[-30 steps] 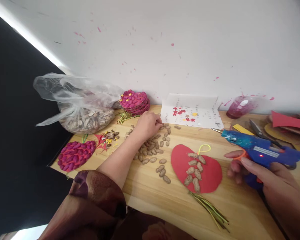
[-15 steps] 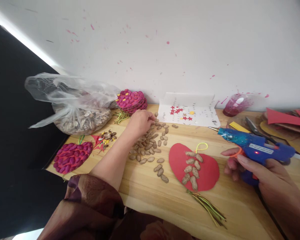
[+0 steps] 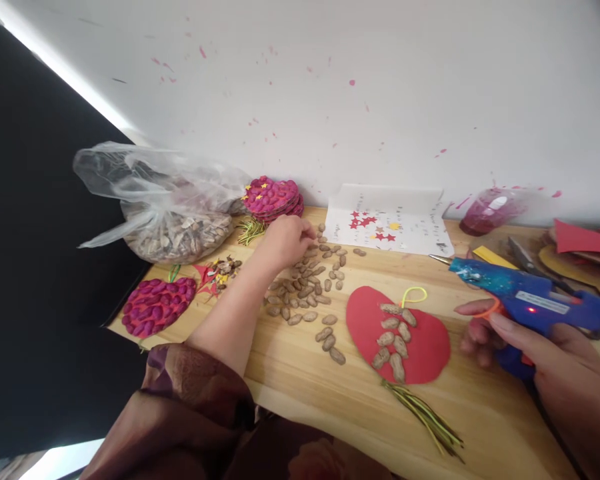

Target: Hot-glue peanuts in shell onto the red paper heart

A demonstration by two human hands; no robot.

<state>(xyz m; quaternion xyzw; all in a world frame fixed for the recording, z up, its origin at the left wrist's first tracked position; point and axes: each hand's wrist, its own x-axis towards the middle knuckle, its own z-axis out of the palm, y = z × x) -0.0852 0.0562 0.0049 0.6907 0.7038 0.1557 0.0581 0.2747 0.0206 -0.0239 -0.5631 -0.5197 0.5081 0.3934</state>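
My right hand (image 3: pixel 545 347) grips a blue hot glue gun (image 3: pixel 543 293) with a lit red light, its metal nozzle pointing left. Over the far side of a spread of loose peanuts (image 3: pixel 305 291) is my left hand (image 3: pixel 291 240), fingers bent together; whatever they may hold is hidden. Between the hands lies a red heart-shaped cutout (image 3: pixel 425 340) with two slanting rows of peanuts on it. A yellow cord loop (image 3: pixel 414 293) tops the cutout, and a green-brown string tassel (image 3: pixel 425 417) extends from its lower end.
A plastic bag of shells (image 3: pixel 180 237) stands back left, beside a stack of purple peanut-covered pieces (image 3: pixel 273 199). A similar piece (image 3: pixel 159 307) lies front left. Paper with stars (image 3: pixel 420 230), a tipped cup (image 3: pixel 487 210) and scissors (image 3: pixel 523 257) lie toward the wall.
The view has shifted slightly, so everything sits further right in the picture. My left hand stays over the far peanuts, and my right hand still holds the glue gun beside the red cutout.
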